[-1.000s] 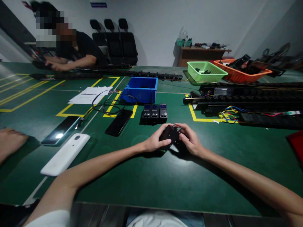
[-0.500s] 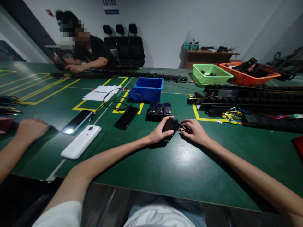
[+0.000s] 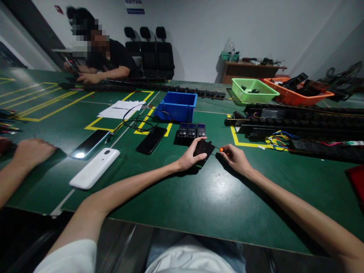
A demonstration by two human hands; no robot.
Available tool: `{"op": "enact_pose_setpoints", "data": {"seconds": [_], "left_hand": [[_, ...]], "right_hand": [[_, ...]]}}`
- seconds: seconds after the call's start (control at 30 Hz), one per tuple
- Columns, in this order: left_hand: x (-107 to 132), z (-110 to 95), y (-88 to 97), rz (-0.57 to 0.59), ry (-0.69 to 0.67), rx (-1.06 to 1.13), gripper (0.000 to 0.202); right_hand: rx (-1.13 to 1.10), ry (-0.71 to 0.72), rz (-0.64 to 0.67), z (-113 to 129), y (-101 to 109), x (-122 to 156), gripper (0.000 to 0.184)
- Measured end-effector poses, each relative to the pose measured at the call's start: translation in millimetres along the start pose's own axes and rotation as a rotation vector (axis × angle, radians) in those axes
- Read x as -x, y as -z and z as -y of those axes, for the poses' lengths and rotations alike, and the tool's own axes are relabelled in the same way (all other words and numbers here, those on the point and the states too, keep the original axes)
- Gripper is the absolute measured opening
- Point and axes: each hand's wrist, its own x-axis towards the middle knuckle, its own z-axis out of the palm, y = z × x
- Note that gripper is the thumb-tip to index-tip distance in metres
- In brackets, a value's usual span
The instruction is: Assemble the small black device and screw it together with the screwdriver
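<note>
My left hand point(image 3: 187, 160) grips a flat black box point(image 3: 206, 149) by its left side, thumb on the face and fingers over the top edge. The box is tilted just above the green table. To its right, my right hand point(image 3: 238, 160) is closed on a screwdriver point(image 3: 222, 149) with an orange-and-black handle. Its thin shaft points left toward the upper right edge of the box; I cannot tell whether the tip touches. Behind the box stand three small black modules point(image 3: 192, 131) with dark screens, side by side.
A blue bin point(image 3: 178, 110), a black phone point(image 3: 151, 140), a white power bank point(image 3: 95, 168) and papers point(image 3: 121, 109) lie left of centre. Long black assemblies point(image 3: 284, 119) with wires and two baskets point(image 3: 254, 93) are at right. Another person's hand point(image 3: 31, 153) rests at left; a co-worker point(image 3: 113, 62) sits opposite.
My right hand has drawn slightly right and turned, so the screwdriver's orange handle and thin shaft show more. The box has shifted a little left in my left hand.
</note>
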Motion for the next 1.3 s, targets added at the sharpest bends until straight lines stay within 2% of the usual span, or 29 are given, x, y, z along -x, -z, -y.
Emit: {"op": "enact_pose_setpoints", "data": {"seconds": [0.2, 0.33, 0.67, 0.87, 1.07, 1.3], "left_hand": [[0, 0, -0.6, -0.034, 0.008, 0.014, 0.065], [1, 1, -0.4, -0.031, 0.013, 0.014, 0.067], [1, 0, -0.4, -0.023, 0.041, 0.073, 0.071], [3, 3, 0.2, -0.057, 0.094, 0.160, 0.068], [4, 2, 0.8, -0.114, 0.090, 0.134, 0.066], [5, -3, 0.9, -0.121, 0.126, 0.138, 0.067]], "right_hand": [[-0.163, -0.084, -0.139, 5, 4, -1, 0.022], [-0.240, -0.073, -0.170, 9, 5, 1, 0.023], [-0.218, 0.015, -0.150, 18, 8, 7, 0.020], [-0.170, 0.140, -0.122, 14, 7, 10, 0.018], [-0.111, 0.266, -0.095, 10, 6, 11, 0.014], [-0.077, 0.288, -0.083, 14, 4, 12, 0.015]]}}
